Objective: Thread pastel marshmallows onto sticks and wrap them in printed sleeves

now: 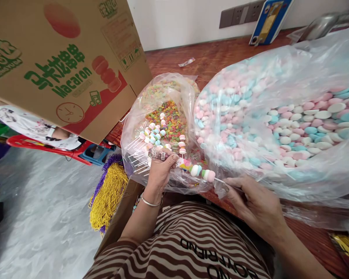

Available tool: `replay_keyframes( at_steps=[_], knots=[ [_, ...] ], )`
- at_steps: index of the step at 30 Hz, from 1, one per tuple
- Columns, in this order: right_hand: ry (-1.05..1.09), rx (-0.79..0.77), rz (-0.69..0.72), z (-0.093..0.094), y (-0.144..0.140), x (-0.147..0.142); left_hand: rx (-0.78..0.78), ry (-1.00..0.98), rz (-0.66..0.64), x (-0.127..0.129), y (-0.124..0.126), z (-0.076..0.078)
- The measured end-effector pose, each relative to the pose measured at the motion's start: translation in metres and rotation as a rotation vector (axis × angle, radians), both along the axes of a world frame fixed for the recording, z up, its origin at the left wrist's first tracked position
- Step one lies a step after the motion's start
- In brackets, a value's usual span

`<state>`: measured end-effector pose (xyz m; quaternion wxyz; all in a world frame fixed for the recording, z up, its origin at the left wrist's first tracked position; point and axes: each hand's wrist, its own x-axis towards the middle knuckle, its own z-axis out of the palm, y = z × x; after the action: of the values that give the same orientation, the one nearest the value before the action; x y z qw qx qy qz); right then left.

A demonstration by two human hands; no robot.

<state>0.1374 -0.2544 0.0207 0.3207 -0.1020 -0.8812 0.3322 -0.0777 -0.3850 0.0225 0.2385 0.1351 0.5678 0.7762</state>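
Stringing sweets on sticks, seen from above. The sweet stick (196, 170) lies between my two hands, over the near side of a clear bag (141, 100) of ring sweets (173, 116). The work appears well under way but unfinished: a cluster of loaded sticks (154, 134) rests at that bag, while plenty of ring sweets and, in the large bag (305, 62) to the right, many pastel sweets (317, 120) remain loose. Whether the held stick is complete I cannot tell; a bare length shows at its right end. Both bags lie on the counter (205, 68). My left hand (159, 172), its forearm angled forward from my body, pinches the upper end between thumb and fingers; my right hand (257, 203), reaching in from the right, has its fingers clasped on the bare end. The stick slopes down rightward.
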Motion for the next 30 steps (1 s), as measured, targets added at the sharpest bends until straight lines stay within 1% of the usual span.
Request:
replay_keyframes(
  at_steps=[2,5,8,10,11,12,13,14,15,16,17,21,23,25,27,28,29,30],
  knots=[
    [-0.035,-0.139,-0.004,-0.002,-0.003,0.000,-0.002,0.046,-0.036,-0.001,0.000,-0.002],
    [-0.116,-0.442,0.000,-0.010,-0.008,0.001,0.027,0.055,-0.059,-0.002,0.002,-0.004],
    [-0.204,-0.883,0.070,-0.020,-0.016,-0.002,0.088,-0.029,-0.097,0.001,0.005,-0.005],
    [-0.218,-1.205,0.136,-0.025,-0.023,-0.006,0.122,-0.148,-0.120,0.006,0.009,-0.006],
    [-0.207,-1.339,0.162,-0.027,-0.027,-0.009,0.136,-0.209,-0.130,0.009,0.011,-0.006],
    [-0.187,-1.438,0.178,-0.027,-0.032,-0.012,0.152,-0.260,-0.138,0.012,0.013,-0.006],
    [-0.159,-1.495,0.180,-0.028,-0.036,-0.014,0.176,-0.300,-0.140,0.015,0.015,-0.005],
    [-0.124,-1.504,0.169,-0.028,-0.039,-0.016,0.205,-0.329,-0.140,0.018,0.018,-0.004],
    [-0.089,-1.458,0.148,-0.028,-0.043,-0.018,0.239,-0.356,-0.136,0.020,0.021,-0.002],
    [-0.061,-1.355,0.116,-0.029,-0.045,-0.018,0.268,-0.384,-0.128,0.023,0.023,0.000],
    [-0.035,-1.199,0.075,-0.029,-0.047,-0.018,0.287,-0.412,-0.117,0.025,0.026,0.002],
    [0.070,-0.399,-0.080,-0.035,-0.049,-0.018,0.262,-0.478,-0.050,0.031,0.033,0.010],
    [0.127,-0.086,-0.120,-0.038,-0.047,-0.018,0.240,-0.487,-0.018,0.034,0.034,0.012],
    [0.168,0.158,-0.144,-0.040,-0.045,-0.019,0.225,-0.494,0.003,0.037,0.035,0.012],
    [0.185,0.320,-0.161,-0.040,-0.043,-0.020,0.209,-0.488,0.014,0.039,0.035,0.012],
    [0.181,0.356,-0.166,-0.039,-0.043,-0.020,0.202,-0.480,0.015,0.040,0.036,0.011],
    [0.163,0.350,-0.168,-0.038,-0.043,-0.020,0.198,-0.471,0.015,0.040,0.036,0.010],
    [0.128,0.294,-0.163,-0.036,-0.043,-0.019,0.195,-0.461,0.014,0.040,0.036,0.010]
  ],
)
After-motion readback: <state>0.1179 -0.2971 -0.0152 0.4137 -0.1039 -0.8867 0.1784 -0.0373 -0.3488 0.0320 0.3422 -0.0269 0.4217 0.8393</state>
